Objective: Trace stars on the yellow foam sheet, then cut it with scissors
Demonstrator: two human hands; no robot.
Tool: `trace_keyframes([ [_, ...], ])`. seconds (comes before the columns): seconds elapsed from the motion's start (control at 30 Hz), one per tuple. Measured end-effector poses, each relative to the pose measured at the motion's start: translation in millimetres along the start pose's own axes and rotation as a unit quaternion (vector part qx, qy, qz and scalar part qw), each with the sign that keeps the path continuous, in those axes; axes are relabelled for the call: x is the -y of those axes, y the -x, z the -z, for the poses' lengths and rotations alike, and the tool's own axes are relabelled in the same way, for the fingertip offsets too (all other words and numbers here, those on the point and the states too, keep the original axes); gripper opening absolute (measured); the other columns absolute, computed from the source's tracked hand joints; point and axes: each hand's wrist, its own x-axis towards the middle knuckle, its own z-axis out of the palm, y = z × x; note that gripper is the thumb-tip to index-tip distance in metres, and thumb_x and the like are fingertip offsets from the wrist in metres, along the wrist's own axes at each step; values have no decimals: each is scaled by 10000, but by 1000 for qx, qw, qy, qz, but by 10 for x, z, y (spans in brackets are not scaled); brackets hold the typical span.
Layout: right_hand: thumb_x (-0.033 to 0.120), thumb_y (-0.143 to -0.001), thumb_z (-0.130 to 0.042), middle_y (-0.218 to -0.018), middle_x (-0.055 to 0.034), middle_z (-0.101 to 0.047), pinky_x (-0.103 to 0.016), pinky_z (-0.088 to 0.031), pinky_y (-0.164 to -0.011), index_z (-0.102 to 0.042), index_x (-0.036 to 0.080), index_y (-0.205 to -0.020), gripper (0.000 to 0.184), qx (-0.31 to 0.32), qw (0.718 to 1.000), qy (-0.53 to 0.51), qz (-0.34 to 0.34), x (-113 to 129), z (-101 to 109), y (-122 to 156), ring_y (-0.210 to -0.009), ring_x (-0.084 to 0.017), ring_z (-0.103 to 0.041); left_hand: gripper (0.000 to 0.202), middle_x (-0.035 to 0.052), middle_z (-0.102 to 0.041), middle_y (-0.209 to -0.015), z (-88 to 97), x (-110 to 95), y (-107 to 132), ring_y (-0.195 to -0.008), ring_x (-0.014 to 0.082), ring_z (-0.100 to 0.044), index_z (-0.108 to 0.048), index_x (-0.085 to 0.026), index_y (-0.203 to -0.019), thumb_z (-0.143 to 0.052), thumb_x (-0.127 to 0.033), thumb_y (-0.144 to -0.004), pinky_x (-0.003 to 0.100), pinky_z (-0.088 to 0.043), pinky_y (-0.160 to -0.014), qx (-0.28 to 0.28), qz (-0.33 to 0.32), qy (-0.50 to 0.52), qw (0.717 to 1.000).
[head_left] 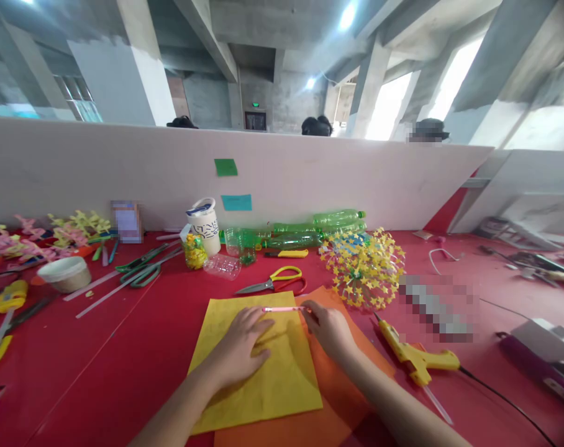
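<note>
A pink pencil (282, 309) lies level across the upper part of a yellow sheet (272, 385), eraser end to the left. My right hand (331, 332) pinches its right end between thumb and fingers. Spread over the yellow sheet, my left hand (242, 347) has its fingers apart, with the fingertips at the pencil's eraser end; whether they press on it is hard to see. Beneath the yellow sheet an orange sheet (338, 385) sticks out on the right and at the bottom. Just beyond the sheets rest scissors (275, 284) with one yellow and one red handle.
On the right are a yellow glue gun (415, 357) with a cord and a ball of yellow stars (363, 270). Green plastic bottles (300, 239), a utility knife (289, 254) and a white cup (205, 230) line the back. A tub (65, 274) stands left, before a white partition (146, 167).
</note>
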Motion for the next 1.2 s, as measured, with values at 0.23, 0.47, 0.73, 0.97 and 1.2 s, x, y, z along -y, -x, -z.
trace_keyframes([
  [0.23, 203, -767, -501, -539, -64, -588, -242, -299, -508, -585, 166, -654, 146, -7, 995, 104, -3, 165, 222, -693, -514, -163, -541, 491, 11, -287, -1414, -89, 60, 22, -1282, 319, -216, -452, -330, -1250, -564, -323, -772, 497, -259, -1027, 16, 18, 8, 1000],
  [0.47, 88, -750, -473, -452, 32, -411, -215, -258, -486, -538, 142, -703, 97, -60, 997, 47, -21, 108, -120, -1432, -452, -101, -449, 447, 0, -273, -1422, -62, 76, 12, -1299, 315, -183, -464, -330, -1245, -518, -379, -804, 479, -300, -1015, 44, 41, 13, 998],
  [0.73, 154, -748, -495, -634, -28, -582, -214, -298, -547, -580, 157, -862, 142, -46, 999, 10, 22, 78, 20, -710, -608, -142, -532, 457, 16, -267, -1423, -54, 54, -7, -1294, 310, -195, -421, -322, -1282, -481, -386, -834, 471, -308, -996, 38, 30, 19, 999],
  [0.97, 290, -820, -464, -995, -93, -604, -265, -364, -785, -587, 168, -1019, 264, -7, 999, 48, -4, -52, 224, 235, -945, -211, -528, 654, 177, -196, -1428, 208, 453, -60, -1290, 375, -157, -388, -134, -1308, -537, -441, -750, 520, -177, -1003, -34, 178, -96, 979],
  [1.2, 485, -730, -560, -958, -126, -556, -358, -315, -805, -610, 151, -915, 385, -33, 989, 143, -16, 265, 14, 571, -957, -279, -459, 586, 150, -454, -1246, 296, 686, 18, -1181, 313, -392, -450, -153, -1228, -638, -342, -707, 418, -324, -945, -51, 223, -73, 971],
])
